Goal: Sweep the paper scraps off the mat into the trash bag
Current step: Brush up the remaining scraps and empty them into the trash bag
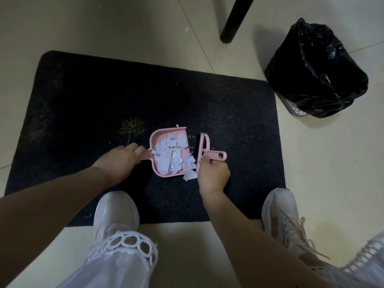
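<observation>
A small pink dustpan lies on the black mat, heaped with white paper scraps. My left hand grips the dustpan's handle on its left side. My right hand holds a pink hand brush by its handle, bristles against the dustpan's open right edge. One scrap lies on the mat just outside the pan's lip, by my right hand. The black trash bag stands on the tile floor beyond the mat's far right corner.
A black furniture leg stands on the beige tile floor behind the mat. My two white shoes rest at the mat's near edge. A small white speck lies on the tiles far back.
</observation>
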Demonstrator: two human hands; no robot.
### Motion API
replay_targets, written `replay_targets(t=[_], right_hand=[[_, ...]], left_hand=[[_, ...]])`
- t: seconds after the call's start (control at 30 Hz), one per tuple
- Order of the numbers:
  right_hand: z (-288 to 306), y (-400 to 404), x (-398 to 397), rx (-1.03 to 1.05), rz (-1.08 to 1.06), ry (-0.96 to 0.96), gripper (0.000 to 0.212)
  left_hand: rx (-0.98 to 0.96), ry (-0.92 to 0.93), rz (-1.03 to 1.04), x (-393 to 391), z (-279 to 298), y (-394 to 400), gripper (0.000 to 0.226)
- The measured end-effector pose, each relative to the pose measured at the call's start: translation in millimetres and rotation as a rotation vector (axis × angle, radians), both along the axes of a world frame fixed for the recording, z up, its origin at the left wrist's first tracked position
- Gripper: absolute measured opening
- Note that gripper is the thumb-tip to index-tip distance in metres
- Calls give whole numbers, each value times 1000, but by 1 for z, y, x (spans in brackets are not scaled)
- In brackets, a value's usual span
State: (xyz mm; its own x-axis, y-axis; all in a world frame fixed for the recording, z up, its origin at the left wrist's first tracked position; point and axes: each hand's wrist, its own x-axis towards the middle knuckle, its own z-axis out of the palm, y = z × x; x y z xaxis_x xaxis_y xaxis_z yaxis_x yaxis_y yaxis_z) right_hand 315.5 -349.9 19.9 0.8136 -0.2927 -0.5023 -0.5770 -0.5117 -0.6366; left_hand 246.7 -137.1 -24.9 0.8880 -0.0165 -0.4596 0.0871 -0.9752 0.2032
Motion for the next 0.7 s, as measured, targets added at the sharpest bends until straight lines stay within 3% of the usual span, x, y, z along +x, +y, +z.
replay_targets(t=[0.2, 0.47, 0.7], right_hand=[[12, 4, 12, 109, -28, -48, 24], [9, -21, -1, -218, -40, -48, 34], [1, 17, -28, -225, -19, 17, 37]], left_hand=[[-32, -7, 11, -6, 0, 6, 41], [1, 15, -18, -25, -2, 27, 38], [7, -1, -35, -27, -1, 24, 34]])
